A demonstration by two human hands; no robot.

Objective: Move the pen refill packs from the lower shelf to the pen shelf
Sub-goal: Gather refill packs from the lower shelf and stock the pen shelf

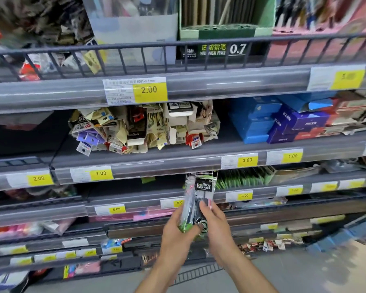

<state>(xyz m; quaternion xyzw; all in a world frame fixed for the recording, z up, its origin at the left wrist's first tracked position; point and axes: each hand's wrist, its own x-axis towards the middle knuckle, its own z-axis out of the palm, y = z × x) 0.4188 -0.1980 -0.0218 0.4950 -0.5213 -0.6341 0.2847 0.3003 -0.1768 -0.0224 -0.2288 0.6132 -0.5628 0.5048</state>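
Nearest, at six o'clock, both hands hold a small bundle of refill packs upright in front of the shelves. The left hand wraps its fingers round the bundle's lower end; the right hand pinches it from the other side, thumb on the front. The packs look light, thin and slick in their clear sleeves, likely to fan out or slip, so a grip across the lower half, squeezing them flat together, seems safest. The top card reads "iooffice".

Beyond, toward twelve o'clock, a heap of small carded packets lies on a shelf. Price tags below read "1.00" and "3.00". Farther up, a yellow tag reads "2.00", and a green box reads "0.7".
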